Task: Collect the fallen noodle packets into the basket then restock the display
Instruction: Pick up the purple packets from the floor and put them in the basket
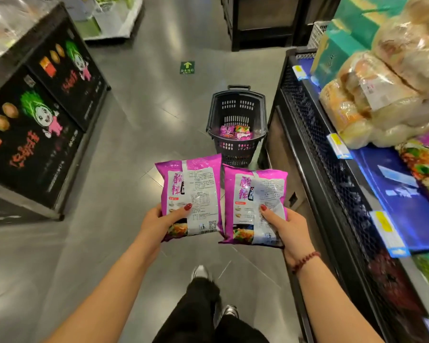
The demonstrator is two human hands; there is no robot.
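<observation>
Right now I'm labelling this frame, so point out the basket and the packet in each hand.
basket [238, 93], head view, back rim.
left packet [191, 184], head view, middle of its back.
right packet [253, 189], head view, middle of its back.

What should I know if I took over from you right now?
Left hand grips one purple plastic noodle packet; right hand grips a second purple packet.
The black slotted plastic basket stands on the grey floor ahead, beside the black mesh display shelf.
Done: several collected packets lie in the basket.
Left: probably drop these two in, then restock the display.
</observation>
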